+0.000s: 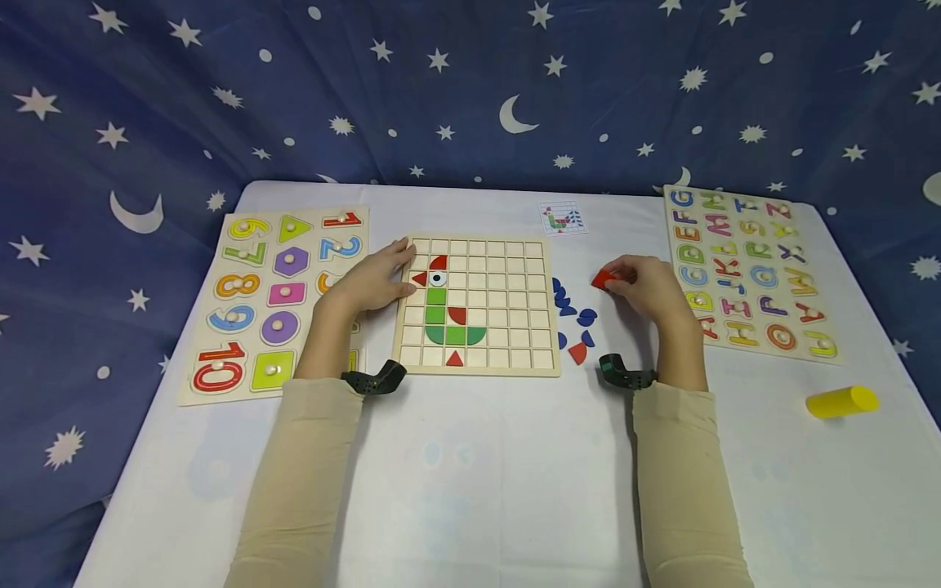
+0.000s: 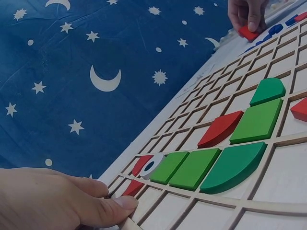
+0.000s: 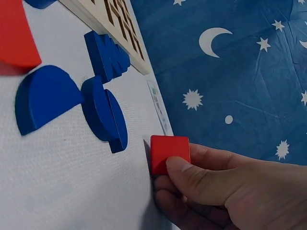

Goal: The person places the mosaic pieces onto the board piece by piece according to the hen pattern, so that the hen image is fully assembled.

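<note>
In the head view my left hand (image 1: 370, 276) rests on the left side of a wooden grid board (image 1: 507, 336), thumb and fingers spread along its frame. On the board, green squares (image 2: 195, 168), green quarter-round pieces (image 2: 233, 167), red pieces (image 2: 220, 128) and an eye piece (image 2: 152, 166) form a bird-like figure. To the right of the board, my right hand (image 1: 647, 284) pinches a small red block (image 3: 170, 154) between thumb and fingers, just over the cloth. Its face toward the right wrist camera looks square.
Several blue pieces (image 1: 586, 317) and a red quarter-round piece (image 1: 578, 353) lie right of the board. Behind stands a pattern card (image 1: 563, 219). A number-and-shape board (image 1: 243, 327) lies left, a letter board (image 1: 750, 278) right. A yellow cylinder (image 1: 841, 402) lies at the right.
</note>
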### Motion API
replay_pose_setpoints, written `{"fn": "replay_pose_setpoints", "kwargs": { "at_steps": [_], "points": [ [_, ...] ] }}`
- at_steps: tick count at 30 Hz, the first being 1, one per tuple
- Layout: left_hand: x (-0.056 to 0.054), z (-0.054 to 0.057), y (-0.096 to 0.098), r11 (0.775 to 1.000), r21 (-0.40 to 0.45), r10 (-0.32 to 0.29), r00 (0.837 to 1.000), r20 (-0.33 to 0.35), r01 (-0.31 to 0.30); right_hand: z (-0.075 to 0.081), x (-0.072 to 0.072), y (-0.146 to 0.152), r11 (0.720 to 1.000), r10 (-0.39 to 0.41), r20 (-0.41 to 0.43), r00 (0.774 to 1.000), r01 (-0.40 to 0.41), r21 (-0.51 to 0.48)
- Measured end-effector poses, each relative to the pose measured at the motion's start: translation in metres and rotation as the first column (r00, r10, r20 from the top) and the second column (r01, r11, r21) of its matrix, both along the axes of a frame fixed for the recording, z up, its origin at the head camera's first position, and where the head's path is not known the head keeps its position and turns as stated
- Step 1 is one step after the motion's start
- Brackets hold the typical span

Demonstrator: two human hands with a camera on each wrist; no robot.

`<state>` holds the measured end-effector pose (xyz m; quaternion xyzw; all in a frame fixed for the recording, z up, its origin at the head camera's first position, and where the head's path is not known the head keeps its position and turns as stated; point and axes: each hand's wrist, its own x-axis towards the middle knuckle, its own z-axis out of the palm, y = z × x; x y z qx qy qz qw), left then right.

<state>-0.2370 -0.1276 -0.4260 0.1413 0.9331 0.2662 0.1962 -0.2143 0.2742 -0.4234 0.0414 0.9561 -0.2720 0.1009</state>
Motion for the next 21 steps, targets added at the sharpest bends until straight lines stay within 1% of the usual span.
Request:
{"fn": "replay_pose_setpoints", "kwargs": {
  "at_steps": [4, 6, 7, 9, 12, 13, 15, 16, 21],
  "points": [
    [0.000, 0.000, 0.001, 1.000, -0.002, 0.010, 1.000, 0.004, -0.010, -0.005, -0.003, 0.000, 1.000, -0.019, -0.011, 1.000, 0.019, 0.004],
    [0.000, 0.000, 0.001, 1.000, -0.001, 0.013, 1.000, 0.008, -0.013, -0.016, -0.009, 0.005, 1.000, -0.013, -0.023, 1.000, 0.013, 0.020],
    [-0.001, 0.000, 0.001, 1.000, 0.000, 0.014, 1.000, 0.009, -0.014, -0.018, -0.011, 0.004, 1.000, -0.013, -0.028, 1.000, 0.013, 0.015],
    [-0.001, 0.000, 0.001, 1.000, 0.001, 0.013, 1.000, 0.009, -0.013, -0.027, -0.017, 0.008, 1.000, 0.001, -0.044, 0.999, 0.000, 0.027],
    [-0.001, 0.000, 0.001, 1.000, 0.001, 0.007, 1.000, 0.001, -0.007, -0.022, -0.016, 0.002, 1.000, 0.007, -0.081, 0.997, -0.008, -0.006],
    [-0.001, 0.000, 0.001, 1.000, 0.000, 0.005, 1.000, -0.001, -0.005, -0.016, -0.012, -0.004, 1.000, 0.002, -0.100, 0.995, -0.004, -0.017],
    [-0.001, 0.000, 0.001, 1.000, -0.004, 0.004, 1.000, -0.001, -0.004, -0.009, -0.009, -0.011, 0.999, 0.001, -0.125, 0.992, -0.005, -0.034],
    [-0.001, 0.000, 0.001, 1.000, -0.007, 0.002, 1.000, 0.000, -0.002, -0.002, -0.005, -0.017, 0.999, 0.001, -0.141, 0.990, -0.006, -0.041],
    [0.000, 0.001, 0.000, 1.000, -0.013, -0.001, 1.000, -0.001, 0.001, 0.006, -0.002, -0.034, 0.997, 0.046, -0.167, 0.985, -0.056, -0.055]
  ]
}}
